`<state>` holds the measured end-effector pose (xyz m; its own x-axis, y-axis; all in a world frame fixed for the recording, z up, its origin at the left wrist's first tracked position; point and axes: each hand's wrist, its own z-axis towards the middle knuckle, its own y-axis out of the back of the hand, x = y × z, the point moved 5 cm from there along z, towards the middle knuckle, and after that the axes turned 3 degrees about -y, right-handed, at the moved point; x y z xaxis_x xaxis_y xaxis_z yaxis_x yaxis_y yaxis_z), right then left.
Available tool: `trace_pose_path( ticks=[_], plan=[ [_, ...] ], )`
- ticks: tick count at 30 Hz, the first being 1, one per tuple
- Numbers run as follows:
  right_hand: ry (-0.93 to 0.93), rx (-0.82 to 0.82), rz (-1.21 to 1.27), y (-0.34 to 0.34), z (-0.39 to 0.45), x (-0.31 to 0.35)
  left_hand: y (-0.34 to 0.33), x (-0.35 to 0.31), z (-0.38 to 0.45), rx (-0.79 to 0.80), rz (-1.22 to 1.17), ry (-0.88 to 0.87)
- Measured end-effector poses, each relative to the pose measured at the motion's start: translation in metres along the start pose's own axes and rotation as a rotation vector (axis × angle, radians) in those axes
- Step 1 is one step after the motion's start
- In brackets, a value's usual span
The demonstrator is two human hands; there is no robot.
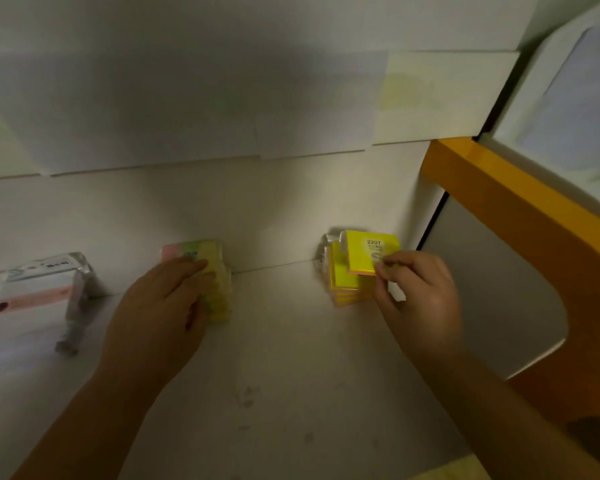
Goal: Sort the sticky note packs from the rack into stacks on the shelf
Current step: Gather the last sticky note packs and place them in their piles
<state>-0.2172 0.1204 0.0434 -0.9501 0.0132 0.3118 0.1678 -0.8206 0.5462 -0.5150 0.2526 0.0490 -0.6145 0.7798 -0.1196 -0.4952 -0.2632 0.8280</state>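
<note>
Three groups of sticky note packs on the white shelf [291, 358], all toward its back edge where it meets the wall.

Count: one pastel stack [219, 289] (pink, green, yellow bands on top) near the middle of the back edge; one bright yellow stack [343, 282] further right, near the shelf's back right corner; one group of clear-wrapped white-and-pink packs [39, 292] at the far left. Pack count inside each stack cannot be told; edges are blurred. One single yellow pack [371, 251], printed "2207", sits at the top of the yellow stack, slightly tilted.

Two hands, both reaching in from the near edge, forearms bare.

Left hand [163, 306]: palm down, fingers straight and together, lying flat on the top and near side of the pastel stack. Fingertips reach the stack's top face near its printed label. No curl round it; pressing rather than gripping.

Right hand [420, 299]: knuckles up, fingers curled, thumb and forefinger pinching the near right corner of the yellow pack. The pack extends away from the fingertips toward the wall, most of its face uncovered. Whether it already rests on the packs beneath or is held just above them cannot be told.

To the right of the shelf, an orange frame [520, 220] curves down past a grey panel [492, 289].
</note>
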Motion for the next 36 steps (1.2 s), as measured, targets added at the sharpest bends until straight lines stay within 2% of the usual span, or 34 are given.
trace_pose_path(
  ticks=[7, 16, 23, 28, 32, 36],
  plan=[
    [0.023, 0.192, -0.057, -0.029, -0.004, -0.005, 0.004, -0.022, 0.001, -0.061, -0.063, -0.115],
    [0.031, 0.346, -0.133, -0.016, -0.006, 0.01, -0.004, -0.043, 0.015, -0.143, -0.162, -0.103],
    [0.084, 0.232, -0.037, 0.052, -0.004, 0.039, -0.001, -0.084, 0.037, -0.218, -0.201, -0.097],
    [0.116, 0.107, -0.01, 0.126, -0.003, 0.032, 0.003, -0.138, 0.063, -0.222, -0.249, -0.137],
    [0.115, -0.059, -0.02, 0.203, -0.016, -0.004, 0.025, -0.218, 0.08, -0.272, -0.315, -0.177],
    [-0.037, -0.075, -0.16, 0.271, -0.042, -0.072, 0.037, -0.33, 0.088, -0.275, -0.382, -0.306]
  ],
)
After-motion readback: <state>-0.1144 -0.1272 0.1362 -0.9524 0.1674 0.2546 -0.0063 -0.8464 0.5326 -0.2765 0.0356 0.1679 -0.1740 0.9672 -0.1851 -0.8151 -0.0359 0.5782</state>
